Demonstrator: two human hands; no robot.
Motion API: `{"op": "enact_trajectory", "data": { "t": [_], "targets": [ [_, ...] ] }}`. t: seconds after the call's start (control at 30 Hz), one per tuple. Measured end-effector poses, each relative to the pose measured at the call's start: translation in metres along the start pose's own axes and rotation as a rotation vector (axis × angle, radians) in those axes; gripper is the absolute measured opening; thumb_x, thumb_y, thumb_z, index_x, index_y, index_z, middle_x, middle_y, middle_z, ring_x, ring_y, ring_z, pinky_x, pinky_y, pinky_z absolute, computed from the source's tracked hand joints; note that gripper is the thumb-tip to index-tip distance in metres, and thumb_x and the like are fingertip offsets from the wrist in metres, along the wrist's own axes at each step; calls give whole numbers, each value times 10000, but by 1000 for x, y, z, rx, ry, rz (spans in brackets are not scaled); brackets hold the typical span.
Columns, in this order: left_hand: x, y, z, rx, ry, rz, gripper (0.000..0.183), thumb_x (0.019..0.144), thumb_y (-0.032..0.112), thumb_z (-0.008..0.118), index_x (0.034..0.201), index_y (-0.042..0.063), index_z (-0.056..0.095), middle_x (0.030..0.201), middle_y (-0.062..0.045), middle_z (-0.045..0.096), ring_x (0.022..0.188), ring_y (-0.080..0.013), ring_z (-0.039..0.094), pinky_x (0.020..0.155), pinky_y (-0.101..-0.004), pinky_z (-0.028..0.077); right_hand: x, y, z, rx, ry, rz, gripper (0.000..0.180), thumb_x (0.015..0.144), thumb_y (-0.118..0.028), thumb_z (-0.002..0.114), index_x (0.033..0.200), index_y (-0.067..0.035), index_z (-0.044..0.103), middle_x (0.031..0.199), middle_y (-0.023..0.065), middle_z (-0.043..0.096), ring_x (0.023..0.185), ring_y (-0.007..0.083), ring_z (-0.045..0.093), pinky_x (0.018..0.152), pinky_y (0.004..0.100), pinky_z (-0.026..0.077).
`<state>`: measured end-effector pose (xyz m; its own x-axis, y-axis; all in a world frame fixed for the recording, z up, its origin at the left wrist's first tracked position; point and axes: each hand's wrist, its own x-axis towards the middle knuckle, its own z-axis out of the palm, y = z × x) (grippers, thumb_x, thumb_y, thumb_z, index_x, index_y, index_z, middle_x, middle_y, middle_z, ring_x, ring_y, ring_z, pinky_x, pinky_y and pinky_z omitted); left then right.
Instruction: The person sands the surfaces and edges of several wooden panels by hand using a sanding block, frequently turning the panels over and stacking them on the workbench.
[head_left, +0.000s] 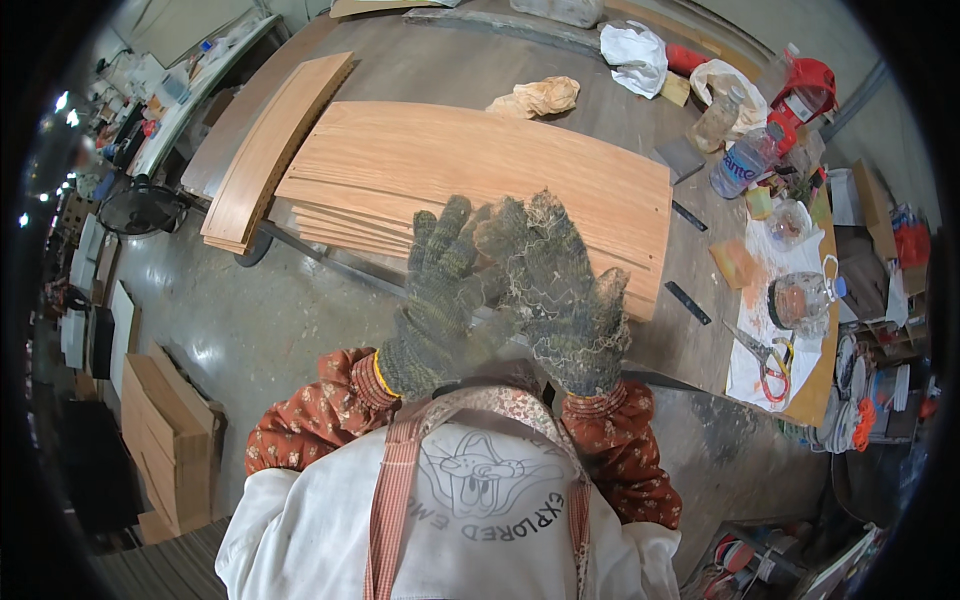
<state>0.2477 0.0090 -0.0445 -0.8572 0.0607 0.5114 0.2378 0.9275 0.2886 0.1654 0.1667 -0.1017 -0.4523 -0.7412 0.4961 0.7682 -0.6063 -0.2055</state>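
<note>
Both hands wear dark green knitted gloves and are raised side by side in front of my chest. My left hand (442, 300) has its fingers extended and holds nothing that I can see. My right hand (559, 292), in a badly frayed glove, is spread beside it; whether the two touch is unclear. Behind them a stack of wood-grain boards (480, 154) lies on the worktable (442, 52), its lower boards fanned out at the near left. A second stack of narrower boards (277, 142) lies at the left. A crumpled tan cloth (546, 97) rests beyond the large stack.
At the right are scissors (761, 356), plastic bottles (746, 161), a clear jar (802, 300), sponge pieces (733, 262), a grey block (679, 159) and black strips (688, 302). A fan (141, 208) and cardboard boxes (169, 442) stand at the left.
</note>
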Motion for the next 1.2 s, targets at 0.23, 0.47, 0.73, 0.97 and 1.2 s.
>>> {"op": "enact_trajectory", "data": {
  "t": [0.23,0.47,0.73,0.97,1.2],
  "targets": [
    [-1,-1,4,88,88,67,272,759,244,655,993,108,680,1390,-146,429,1362,-371,272,1105,-574,118,11,0,19,-161,44,-8,526,1016,-230,323,1452,9,151,1488,143,259,1343,213,302,1123,329,251],
    [-3,0,2,179,234,147,233,795,184,640,997,73,602,1366,-187,434,1334,-412,308,1089,-616,137,18,4,32,-431,170,-73,632,997,-411,337,1443,13,194,1476,154,269,1304,240,337,1094,342,300],
    [-7,3,6,64,304,107,206,827,108,619,1028,69,592,1340,-175,466,1301,-419,358,1084,-574,204,29,-3,57,-954,294,28,644,997,-435,251,1469,-17,118,1511,145,208,1387,246,226,1145,372,180],
    [-5,15,-9,-370,247,32,241,873,100,572,1103,41,615,1280,-157,526,1273,-353,413,1066,-478,290,28,-9,43,-309,263,-150,725,962,-522,312,1468,-30,145,1484,169,265,1341,306,316,1107,450,269],
    [-1,8,-28,-393,20,93,219,877,166,581,1038,35,651,1239,-136,572,1302,-349,389,1079,-465,266,31,-18,36,-345,364,-184,802,915,-622,288,1466,-50,177,1465,248,245,1322,409,305,1048,518,346]
  ]
}}
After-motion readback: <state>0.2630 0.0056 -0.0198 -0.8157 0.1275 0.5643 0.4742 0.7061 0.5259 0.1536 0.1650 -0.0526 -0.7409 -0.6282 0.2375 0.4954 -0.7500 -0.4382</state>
